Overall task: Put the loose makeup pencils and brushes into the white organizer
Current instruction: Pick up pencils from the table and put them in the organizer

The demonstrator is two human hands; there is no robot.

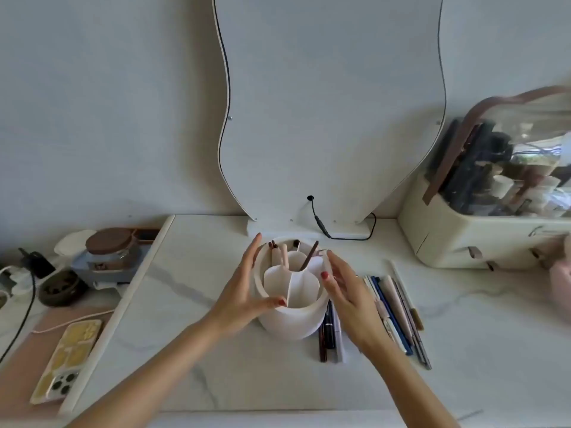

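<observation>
A white marble bench [216,350] fills the lower view, with a wavy mirror [333,103] standing at its back edge. The landmark is a round white organizer [290,319] at the bench's centre, just in front of the mirror's base. Far right of the organizer sits a cream case [463,239] with a clear lid. The left hand [247,291] cups the organizer's left side, fingers nearly straight, thumb on the front rim. The right hand [349,295] is open with relaxed fingers at the organizer's right side; contact is unclear. Far left of the organizer lies a phone [66,359]. Loose pencils [398,313] lie just right of the organizer, partly under the right hand. Several brushes [282,257] stand in the organizer's rear compartments.
</observation>
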